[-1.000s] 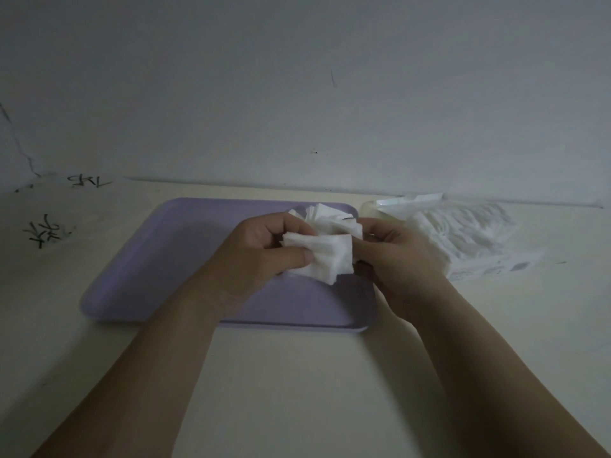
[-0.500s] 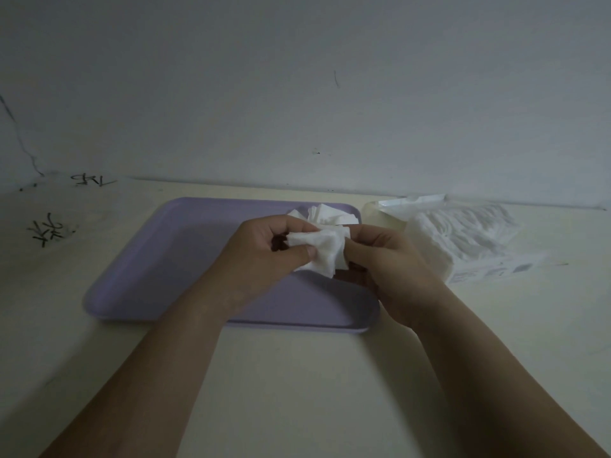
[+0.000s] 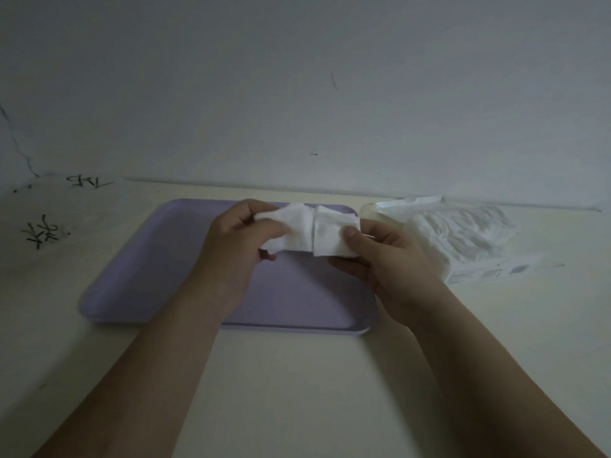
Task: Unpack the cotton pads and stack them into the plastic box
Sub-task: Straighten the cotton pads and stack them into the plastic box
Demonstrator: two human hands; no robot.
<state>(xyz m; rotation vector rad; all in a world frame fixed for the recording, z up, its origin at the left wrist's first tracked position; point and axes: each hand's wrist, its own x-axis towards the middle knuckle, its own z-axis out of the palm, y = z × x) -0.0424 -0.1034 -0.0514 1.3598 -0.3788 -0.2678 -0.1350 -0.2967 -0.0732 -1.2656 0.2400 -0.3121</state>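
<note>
The purple tray point(image 3: 148, 276) lies flat on the cream table point(image 3: 297, 391); the hands hide its 1 o'clock corner, so whether anything lies there cannot be told. The left hand point(image 3: 238, 246) pinches the left end of a small bunch of white cotton pads point(image 3: 307, 233) between thumb and curled fingers; the right hand point(image 3: 390, 259) pinches the right end, thumb on top, fingers curled beneath; the pads hang above the tray's far right part. At 3 o'clock from the tray, near its right rim, an opened pack point(image 3: 463, 236) lies on the table, full of white pads; a pale plastic box point(image 3: 373, 211) peeks out behind the right hand; its contents cannot be told. Open table stretches at 6 o'clock beneath the forearms, and at 9 o'clock, where black scribbles point(image 3: 43, 231) mark it; the wall point(image 3: 297, 77) closes 12 o'clock near the tray's far rim.
</note>
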